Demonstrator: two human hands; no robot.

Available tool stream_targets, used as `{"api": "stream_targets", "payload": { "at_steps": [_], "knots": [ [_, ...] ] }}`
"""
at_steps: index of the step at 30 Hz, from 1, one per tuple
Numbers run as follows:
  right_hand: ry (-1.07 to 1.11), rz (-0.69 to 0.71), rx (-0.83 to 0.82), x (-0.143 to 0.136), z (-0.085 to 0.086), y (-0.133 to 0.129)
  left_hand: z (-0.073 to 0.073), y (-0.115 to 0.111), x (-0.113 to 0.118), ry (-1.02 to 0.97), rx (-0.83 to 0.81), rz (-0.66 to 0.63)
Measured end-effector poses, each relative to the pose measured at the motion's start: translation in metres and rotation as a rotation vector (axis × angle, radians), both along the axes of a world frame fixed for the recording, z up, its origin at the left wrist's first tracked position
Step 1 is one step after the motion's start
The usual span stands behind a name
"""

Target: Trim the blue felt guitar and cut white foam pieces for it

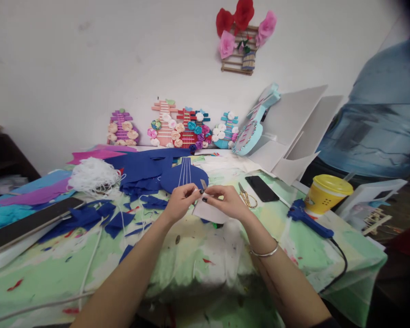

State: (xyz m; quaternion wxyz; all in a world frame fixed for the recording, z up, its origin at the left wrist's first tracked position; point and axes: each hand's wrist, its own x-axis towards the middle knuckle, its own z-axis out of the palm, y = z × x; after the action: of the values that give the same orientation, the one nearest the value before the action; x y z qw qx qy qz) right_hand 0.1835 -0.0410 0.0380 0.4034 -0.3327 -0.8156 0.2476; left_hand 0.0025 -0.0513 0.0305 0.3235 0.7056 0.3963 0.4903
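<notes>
My left hand (184, 200) and my right hand (227, 200) meet low over the front of the table, fingertips pinched close together. A piece of white card (210, 214) hangs below the fingers of my right hand, which grips its upper edge. Between the fingertips a thin grey blade-like strip (203, 184) sticks up; which hand holds it I cannot tell. My left hand's finger and thumb are closed, and what lies between them is hidden. Just behind the hands lies a blue round-bodied instrument shape (187, 175) with white strings.
Gold-handled scissors (248, 197) and a black phone (262, 188) lie to the right, near a blue glue gun (309, 218) and a yellow-lidded tub (328, 193). Blue fabric scraps (119, 222), white yarn (94, 175) and another phone (34, 223) cover the left. Decorated instruments (187, 132) line the wall.
</notes>
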Motion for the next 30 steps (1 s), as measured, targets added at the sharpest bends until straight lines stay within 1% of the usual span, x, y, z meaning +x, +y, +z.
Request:
{"api": "stream_targets", "payload": {
  "at_steps": [3,7,10,14,16,18,20,21,23,25,26,27,28,30],
  "knots": [
    [0.000,-0.041,0.065,-0.005,-0.005,0.000,-0.002,-0.001,0.002,0.018,0.019,0.019],
    [-0.007,-0.031,0.077,-0.005,-0.008,0.002,-0.001,-0.002,0.004,0.001,-0.067,-0.045],
    [-0.058,-0.013,0.086,-0.002,-0.007,0.002,0.003,-0.004,0.003,0.027,-0.108,-0.085],
    [-0.152,-0.006,0.122,-0.002,-0.007,0.001,0.008,-0.004,-0.001,0.115,-0.090,-0.125],
    [-0.204,-0.018,0.157,-0.003,-0.007,0.000,0.009,-0.003,-0.004,0.150,-0.091,-0.152],
    [-0.229,-0.053,0.223,-0.002,-0.006,0.000,0.009,-0.001,-0.007,0.157,-0.090,-0.144],
    [-0.167,-0.152,0.329,0.002,-0.004,0.000,0.008,0.001,-0.009,0.124,-0.074,-0.088],
    [-0.090,-0.237,0.389,0.005,-0.002,0.001,0.007,0.002,-0.010,0.087,-0.062,-0.044],
    [0.120,-0.458,0.473,0.014,0.000,0.004,0.005,0.004,-0.012,-0.024,-0.053,0.059],
    [0.298,-0.690,0.458,0.023,0.001,0.009,0.004,0.007,-0.013,-0.174,-0.065,0.146],
    [0.317,-0.773,0.407,0.026,0.001,0.012,0.003,0.008,-0.013,-0.254,-0.075,0.167],
    [0.270,-0.818,0.334,0.028,0.000,0.015,0.002,0.009,-0.013,-0.334,-0.087,0.172],
    [0.170,-0.823,0.247,0.027,-0.002,0.017,0.001,0.010,-0.012,-0.414,-0.098,0.166],
    [-0.120,-0.730,0.067,0.021,-0.009,0.019,0.000,0.012,-0.010,-0.571,-0.123,0.150]
  ]
}}
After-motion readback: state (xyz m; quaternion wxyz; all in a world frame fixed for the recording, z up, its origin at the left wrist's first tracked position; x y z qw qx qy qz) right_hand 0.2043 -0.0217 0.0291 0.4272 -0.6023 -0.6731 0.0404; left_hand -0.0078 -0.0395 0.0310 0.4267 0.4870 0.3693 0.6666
